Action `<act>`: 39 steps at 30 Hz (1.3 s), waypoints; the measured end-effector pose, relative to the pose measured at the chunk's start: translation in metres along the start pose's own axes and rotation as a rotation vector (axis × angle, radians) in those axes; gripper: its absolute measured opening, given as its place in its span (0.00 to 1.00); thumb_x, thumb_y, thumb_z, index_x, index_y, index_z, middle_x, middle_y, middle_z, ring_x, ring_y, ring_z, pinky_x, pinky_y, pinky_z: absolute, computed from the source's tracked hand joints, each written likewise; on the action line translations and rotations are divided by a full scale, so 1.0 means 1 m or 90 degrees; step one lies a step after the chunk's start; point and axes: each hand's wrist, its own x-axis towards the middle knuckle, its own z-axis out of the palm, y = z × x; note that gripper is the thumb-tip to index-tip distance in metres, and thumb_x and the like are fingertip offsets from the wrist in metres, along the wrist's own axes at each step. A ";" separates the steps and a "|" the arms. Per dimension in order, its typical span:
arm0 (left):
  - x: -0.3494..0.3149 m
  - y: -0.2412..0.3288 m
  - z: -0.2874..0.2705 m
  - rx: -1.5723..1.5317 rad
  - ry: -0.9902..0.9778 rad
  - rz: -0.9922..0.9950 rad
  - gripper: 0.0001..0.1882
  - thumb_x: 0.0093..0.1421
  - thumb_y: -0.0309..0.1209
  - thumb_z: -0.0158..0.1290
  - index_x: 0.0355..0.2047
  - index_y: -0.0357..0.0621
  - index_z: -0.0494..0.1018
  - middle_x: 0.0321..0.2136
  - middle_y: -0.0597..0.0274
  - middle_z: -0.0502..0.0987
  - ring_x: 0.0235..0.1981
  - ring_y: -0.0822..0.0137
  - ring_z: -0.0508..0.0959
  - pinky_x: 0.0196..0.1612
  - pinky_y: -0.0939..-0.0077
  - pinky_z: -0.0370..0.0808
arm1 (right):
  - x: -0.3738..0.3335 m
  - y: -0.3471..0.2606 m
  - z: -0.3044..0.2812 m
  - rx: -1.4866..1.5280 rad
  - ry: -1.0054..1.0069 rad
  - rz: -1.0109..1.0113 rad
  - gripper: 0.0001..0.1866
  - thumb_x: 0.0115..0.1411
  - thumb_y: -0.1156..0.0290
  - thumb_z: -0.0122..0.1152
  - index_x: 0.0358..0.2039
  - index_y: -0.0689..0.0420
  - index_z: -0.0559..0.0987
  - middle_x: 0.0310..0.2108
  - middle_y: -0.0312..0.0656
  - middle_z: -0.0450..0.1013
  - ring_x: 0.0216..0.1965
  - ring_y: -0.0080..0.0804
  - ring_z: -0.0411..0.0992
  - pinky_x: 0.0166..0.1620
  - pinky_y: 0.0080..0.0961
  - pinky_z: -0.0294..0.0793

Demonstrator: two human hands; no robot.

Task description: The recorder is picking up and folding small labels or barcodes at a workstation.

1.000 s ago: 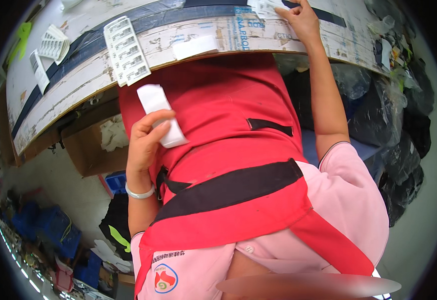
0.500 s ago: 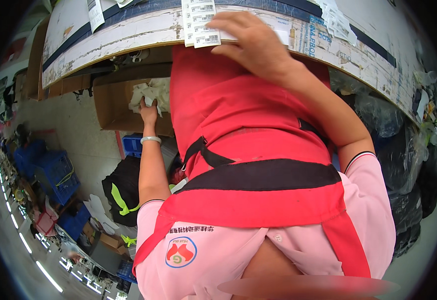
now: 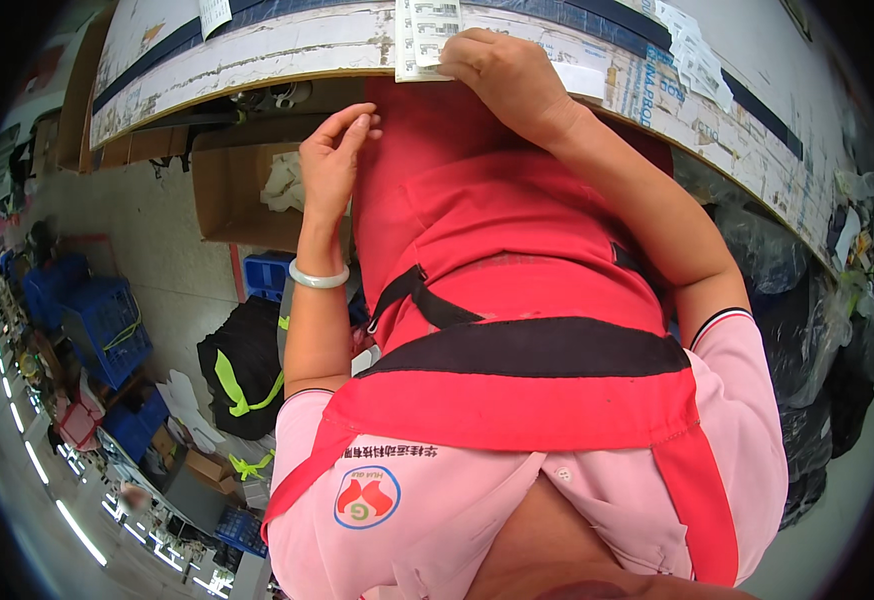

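Note:
My right hand [image 3: 512, 80] is at the near edge of the white, scuffed table [image 3: 287, 50]. Its fingers pinch the lower right corner of a sheet of printed labels [image 3: 435, 20]. This strip lies over more label sheets [image 3: 407, 65], which hang slightly past the table edge. My left hand [image 3: 332, 160] is raised below the table edge, left of the red apron [image 3: 517, 200]. Its thumb and fingertips are drawn close together, with nothing visible between them. Behind and below it stands an open cardboard box [image 3: 227, 190] with crumpled off-white paper [image 3: 282, 183] inside.
More label strips [image 3: 692, 55] lie on the table at right, and one slip [image 3: 214, 15] at left. Clear plastic bags [image 3: 767, 250] are piled under the right side. Blue crates [image 3: 107, 330] and a black bag with a green tie [image 3: 242, 365] stand on the left floor.
My left hand has come up out of the cardboard box toward the table edge, its fingers drawing together. My right hand has closed on the label sheet's corner.

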 end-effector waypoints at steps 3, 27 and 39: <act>-0.002 0.014 0.013 -0.033 -0.053 0.001 0.11 0.65 0.29 0.53 0.44 0.35 0.78 0.33 0.60 0.81 0.31 0.75 0.79 0.35 0.82 0.76 | 0.002 -0.002 -0.001 0.003 -0.021 0.013 0.04 0.58 0.73 0.56 0.32 0.55 0.79 0.33 0.38 0.77 0.34 0.37 0.77 0.36 0.30 0.77; 0.031 0.027 0.026 0.044 0.016 0.123 0.11 0.64 0.30 0.55 0.42 0.37 0.79 0.33 0.64 0.78 0.27 0.77 0.77 0.30 0.84 0.76 | 0.012 -0.006 0.015 0.044 0.007 -0.069 0.14 0.53 0.66 0.64 0.40 0.57 0.80 0.44 0.39 0.76 0.46 0.37 0.74 0.50 0.30 0.74; 0.000 0.048 0.021 -0.293 -0.248 -0.108 0.28 0.68 0.49 0.46 0.41 0.27 0.75 0.34 0.52 0.80 0.30 0.67 0.80 0.30 0.76 0.79 | 0.004 -0.033 -0.015 0.062 0.142 -0.216 0.04 0.52 0.68 0.60 0.25 0.51 0.75 0.25 0.34 0.71 0.30 0.33 0.73 0.31 0.29 0.74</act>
